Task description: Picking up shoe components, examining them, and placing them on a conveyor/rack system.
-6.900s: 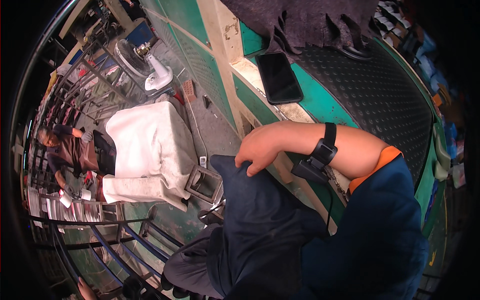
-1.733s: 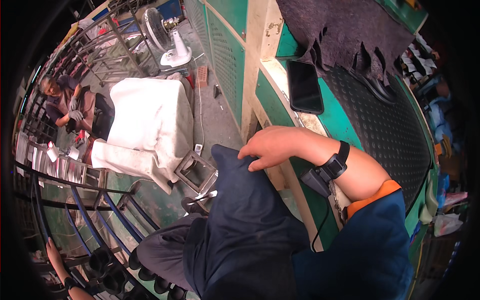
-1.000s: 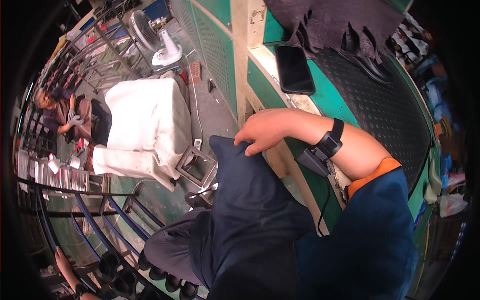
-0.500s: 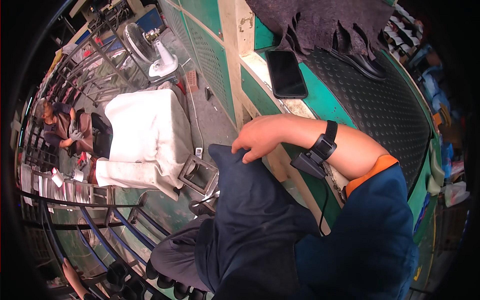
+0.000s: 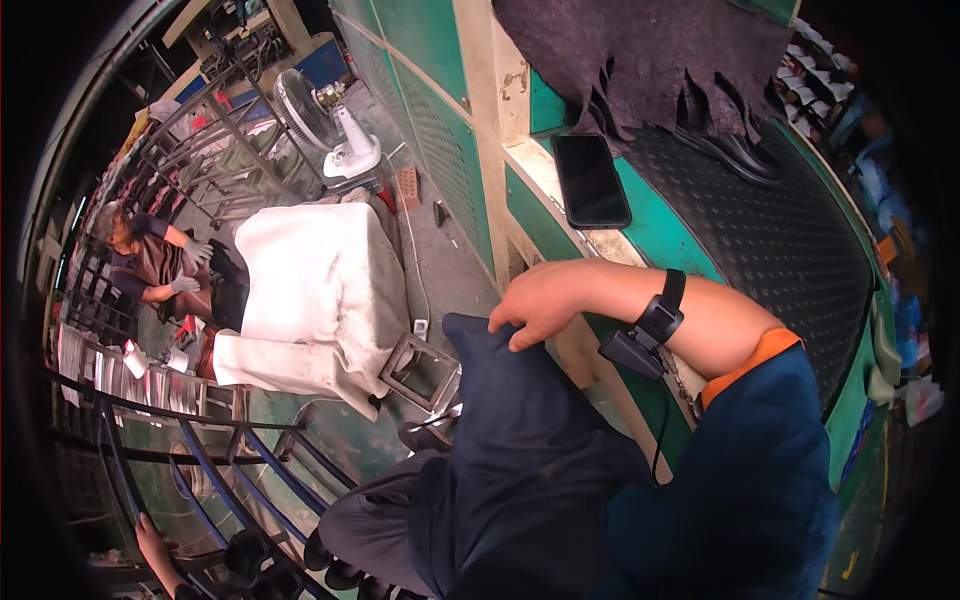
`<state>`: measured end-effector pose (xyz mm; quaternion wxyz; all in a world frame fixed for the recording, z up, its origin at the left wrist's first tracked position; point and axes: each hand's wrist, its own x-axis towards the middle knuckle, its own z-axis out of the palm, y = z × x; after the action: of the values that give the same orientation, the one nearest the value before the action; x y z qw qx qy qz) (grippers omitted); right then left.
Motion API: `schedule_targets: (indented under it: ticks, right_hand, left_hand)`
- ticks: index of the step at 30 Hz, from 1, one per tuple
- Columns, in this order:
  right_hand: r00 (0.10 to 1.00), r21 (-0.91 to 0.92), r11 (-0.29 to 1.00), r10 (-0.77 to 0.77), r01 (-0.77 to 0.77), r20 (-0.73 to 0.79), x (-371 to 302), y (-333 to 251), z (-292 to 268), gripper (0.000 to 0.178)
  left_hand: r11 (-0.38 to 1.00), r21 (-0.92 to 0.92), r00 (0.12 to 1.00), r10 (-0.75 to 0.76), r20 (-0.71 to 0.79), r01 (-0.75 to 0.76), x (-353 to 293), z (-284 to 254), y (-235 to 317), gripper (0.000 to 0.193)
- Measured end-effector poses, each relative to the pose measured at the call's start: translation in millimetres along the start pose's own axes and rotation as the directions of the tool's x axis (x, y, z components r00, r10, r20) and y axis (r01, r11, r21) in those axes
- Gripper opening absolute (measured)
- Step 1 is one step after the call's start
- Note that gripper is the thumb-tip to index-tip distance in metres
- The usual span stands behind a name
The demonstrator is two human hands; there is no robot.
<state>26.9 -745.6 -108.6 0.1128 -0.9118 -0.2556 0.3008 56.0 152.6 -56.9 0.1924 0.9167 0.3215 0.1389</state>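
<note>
Note dark blue cloth [image 5: 525,430] directly under loosely curled, empty fingers [image 5: 501,313] of nearer right hand [image 5: 538,300], running lengthwise back from knee, with left hand [image 5: 154,541] well apart at rack [image 5: 228,477], too small to judge for grip.

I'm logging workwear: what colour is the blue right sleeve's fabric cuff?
Orange fabric cuff, seen best in the head view.

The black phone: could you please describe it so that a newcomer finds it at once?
Find the big studded black mat on the right. Left of it and above the right hand in the picture, the black phone lies flat. Its smooth, round-cornered rectangle sets it apart from the ragged dark cloth nearby.
</note>
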Motion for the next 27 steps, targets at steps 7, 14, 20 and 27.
schedule_targets:
  ticks: [7,14,20,27]
  right_hand:
    - [1.000,-0.028,0.999,-0.019,0.019,-0.003,3,-2,-2,0.052]
    - [1.000,-0.026,1.000,0.015,-0.015,0.007,0,-1,0,0.053]
    - [0.999,-0.027,0.999,-0.041,0.041,-0.001,6,0,-1,0.053]
    - [1.000,-0.007,1.000,-0.003,0.003,-0.003,0,-3,-2,0.052]
  left_hand:
    - [0.997,-0.005,0.997,0.079,-0.025,-0.080,-4,-10,-6,0.057]
    - [0.997,0.035,0.998,0.068,0.005,-0.069,1,3,3,0.058]
    - [0.990,0.042,0.990,0.136,-0.046,-0.134,15,-20,-33,0.058]
    - [0.999,0.004,0.999,0.048,0.001,-0.048,-3,-1,1,0.057]
